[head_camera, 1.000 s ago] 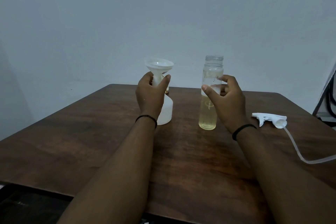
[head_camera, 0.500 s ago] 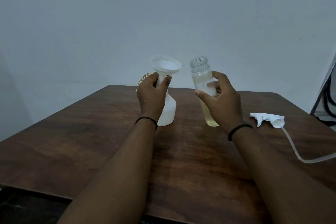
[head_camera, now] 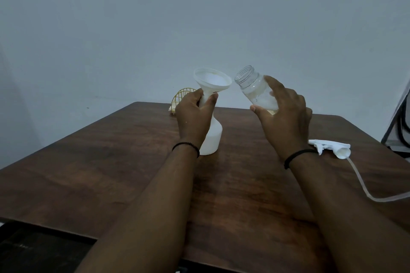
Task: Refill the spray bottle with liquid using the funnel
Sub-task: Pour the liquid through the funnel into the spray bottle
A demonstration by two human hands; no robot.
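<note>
Tipped further now, the clear bottle (head_camera: 255, 88) in right hand's (head_camera: 286, 115) grip mouths toward ten o'clock, beside funnel (head_camera: 211, 80); left hand (head_camera: 193, 115) grips spray bottle (head_camera: 210, 139) neck.

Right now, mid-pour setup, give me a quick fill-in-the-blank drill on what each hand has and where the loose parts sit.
1. The left hand grips the neck of the white spray bottle, which has the ____ seated in its mouth.
2. The right hand holds the clear bottle tilted, its open mouth toward the ____.
3. The trigger sprayer with its tube lies on the ____, off the spray bottle.

Missing words: funnel; funnel; table
</note>
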